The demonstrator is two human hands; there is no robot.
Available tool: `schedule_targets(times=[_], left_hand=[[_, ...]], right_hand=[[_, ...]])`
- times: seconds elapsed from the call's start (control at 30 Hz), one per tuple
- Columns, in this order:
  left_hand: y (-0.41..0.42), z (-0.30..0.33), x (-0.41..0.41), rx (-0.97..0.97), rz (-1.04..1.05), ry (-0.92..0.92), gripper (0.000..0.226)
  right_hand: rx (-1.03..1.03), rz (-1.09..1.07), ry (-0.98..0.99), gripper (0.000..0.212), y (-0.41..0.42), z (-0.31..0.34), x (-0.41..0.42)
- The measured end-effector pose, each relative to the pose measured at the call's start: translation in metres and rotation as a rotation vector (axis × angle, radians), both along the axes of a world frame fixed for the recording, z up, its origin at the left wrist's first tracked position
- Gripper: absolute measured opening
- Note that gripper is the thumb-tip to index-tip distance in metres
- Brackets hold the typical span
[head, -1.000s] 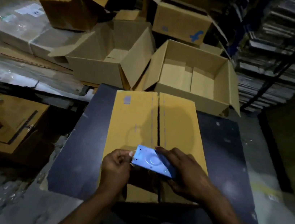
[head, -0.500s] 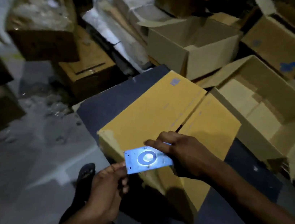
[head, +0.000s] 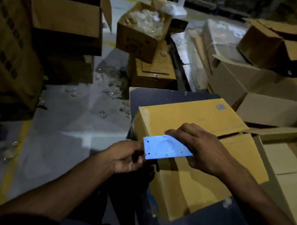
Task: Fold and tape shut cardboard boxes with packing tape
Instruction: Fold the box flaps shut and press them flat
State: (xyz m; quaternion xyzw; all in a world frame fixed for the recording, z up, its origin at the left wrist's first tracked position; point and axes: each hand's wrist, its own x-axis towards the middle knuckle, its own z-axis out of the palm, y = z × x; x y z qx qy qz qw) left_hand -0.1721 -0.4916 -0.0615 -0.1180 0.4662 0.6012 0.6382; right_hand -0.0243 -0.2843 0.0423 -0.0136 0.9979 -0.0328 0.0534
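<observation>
Gripping a blue tape dispenser [head: 166, 150] with the right hand [head: 203, 150], fingers curled over its far edge and thumb tucked beneath, above the near corner of a closed yellow cardboard box [head: 196, 119]. Pinching at the dispenser's left end with the left hand [head: 125, 156], fingertips drawn together just below and beside the blue plate; too dark there to tell whether any tape is being held between them. Resting directly under both hands, the box sitting on a dark table [head: 165, 95], top flaps folded down and meeting along a seam running away from the right hand's knuckles toward the far right. Lying just right of the right forearm, an open box [head: 289, 162] with pale inner flaps showing. Standing beyond the right hand, further open and flattened cartons [head: 262, 86] piled together. Sitting well beyond the left hand, a small carton [head: 141, 35] filled with clear plastic scraps, stacked on another brown box [head: 153, 73]. Scattering across the grey floor [head: 66, 120] to the left of the left hand, more clear scraps. Looming far left of the left arm, tall dark cartons [head: 66, 15], one with flaps standing open. Showing at the very top, beyond everything, the white base of a fan [head: 175, 5].
</observation>
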Motion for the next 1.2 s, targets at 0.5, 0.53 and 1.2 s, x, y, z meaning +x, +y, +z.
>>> schedule_targets(times=[0.5, 0.53, 1.2], left_hand=[[0.003, -0.057, 0.055, -0.249, 0.432, 0.425, 0.026], [0.008, -0.061, 0.057, -0.253, 0.451, 0.431, 0.026], [0.038, -0.111, 0.081, -0.306, 0.394, 0.367, 0.032]], right_hand=[[0.245, -0.052, -0.126, 0.099, 0.067, -0.005, 0.037], [0.259, -0.048, -0.135, 0.100, 0.070, -0.010, 0.034], [0.411, 0.029, -0.345, 0.107, 0.069, -0.054, -0.004]])
